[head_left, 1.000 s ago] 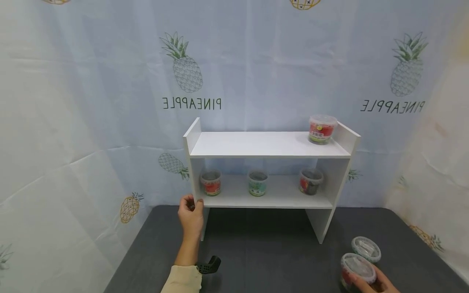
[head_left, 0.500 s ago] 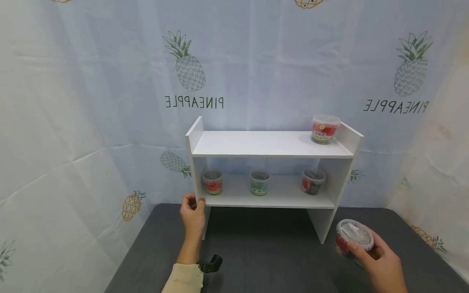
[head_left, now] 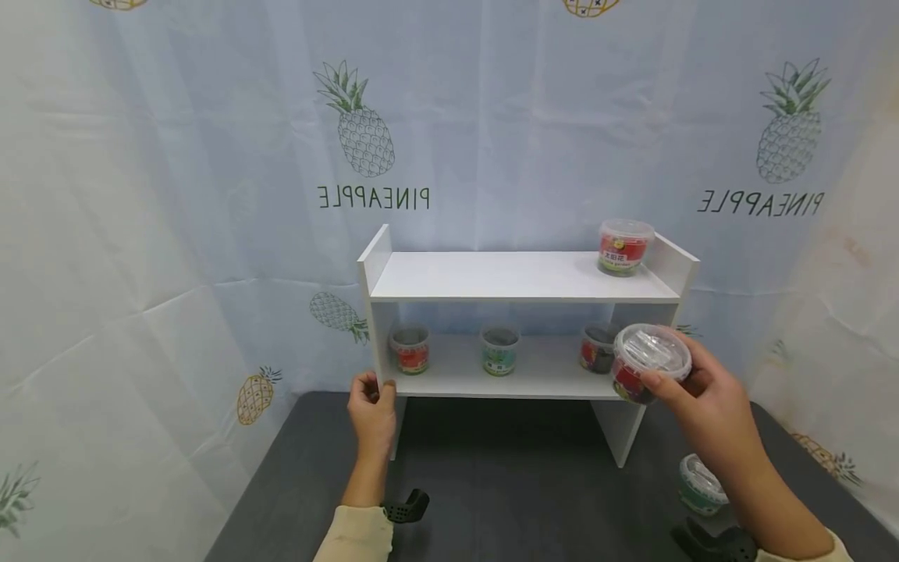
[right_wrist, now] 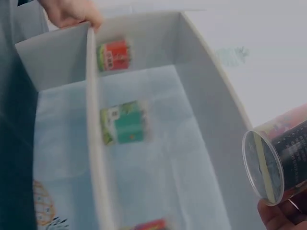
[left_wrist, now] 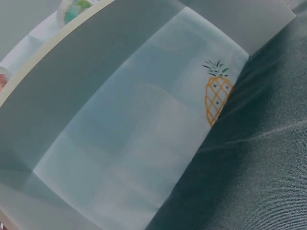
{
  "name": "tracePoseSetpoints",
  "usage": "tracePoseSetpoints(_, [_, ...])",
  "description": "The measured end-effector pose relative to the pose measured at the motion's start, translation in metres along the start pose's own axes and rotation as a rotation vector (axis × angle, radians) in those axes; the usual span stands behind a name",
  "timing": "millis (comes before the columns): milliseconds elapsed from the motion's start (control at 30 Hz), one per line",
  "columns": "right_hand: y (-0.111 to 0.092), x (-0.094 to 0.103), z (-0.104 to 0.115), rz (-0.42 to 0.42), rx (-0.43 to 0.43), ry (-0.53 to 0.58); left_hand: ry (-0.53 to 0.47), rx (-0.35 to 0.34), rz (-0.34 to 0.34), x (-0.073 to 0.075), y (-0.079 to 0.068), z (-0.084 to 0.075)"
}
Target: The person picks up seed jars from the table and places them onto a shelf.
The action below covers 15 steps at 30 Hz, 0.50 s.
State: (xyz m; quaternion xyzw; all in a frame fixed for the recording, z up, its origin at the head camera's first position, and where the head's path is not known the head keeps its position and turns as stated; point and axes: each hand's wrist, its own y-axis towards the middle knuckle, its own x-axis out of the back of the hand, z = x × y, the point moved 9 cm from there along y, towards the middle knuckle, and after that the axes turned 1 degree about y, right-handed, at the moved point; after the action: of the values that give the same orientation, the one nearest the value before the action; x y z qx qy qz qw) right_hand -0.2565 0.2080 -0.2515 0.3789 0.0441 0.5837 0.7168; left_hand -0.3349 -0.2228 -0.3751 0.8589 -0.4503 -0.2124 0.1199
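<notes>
My right hand (head_left: pixel 712 402) grips a clear-lidded plastic tub (head_left: pixel 649 355) with a red and dark label, tilted in front of the shelf's right side. In the right wrist view the tub's clear base (right_wrist: pixel 264 167) faces the shelf. My left hand (head_left: pixel 372 414) holds the left side panel of the white two-tier shelf (head_left: pixel 485 277) at the lower board's height. On the lower board stand a red-labelled tub (head_left: pixel 410 355), a green-labelled tub (head_left: pixel 499 355) and a red-and-dark tub (head_left: pixel 595 351), the last partly hidden by the held tub. Another red-labelled tub (head_left: pixel 623 248) stands at the upper board's right end.
A green-labelled lidded tub (head_left: pixel 704 485) stands on the dark table (head_left: pixel 506 499) at right, partly behind my right forearm. Black wrist-worn devices (head_left: pixel 407 507) sit at both wrists. A pineapple-print curtain (head_left: pixel 477 117) hangs behind the shelf.
My right hand has lifted the tub off the table and carried it up and leftward to the shelf's right side. My left hand keeps its hold on the shelf.
</notes>
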Motion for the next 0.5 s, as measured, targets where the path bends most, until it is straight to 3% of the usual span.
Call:
tracePoseSetpoints(267, [0.035, -0.020, 0.033, 0.058, 0.048, 0.036, 0.029, -0.014, -0.005, -0.001, -0.001, -0.005])
tracePoseSetpoints(500, [0.059, -0.036, 0.042, 0.110, -0.023, 0.069, 0.023, -0.012, -0.003, -0.001, 0.000, -0.001])
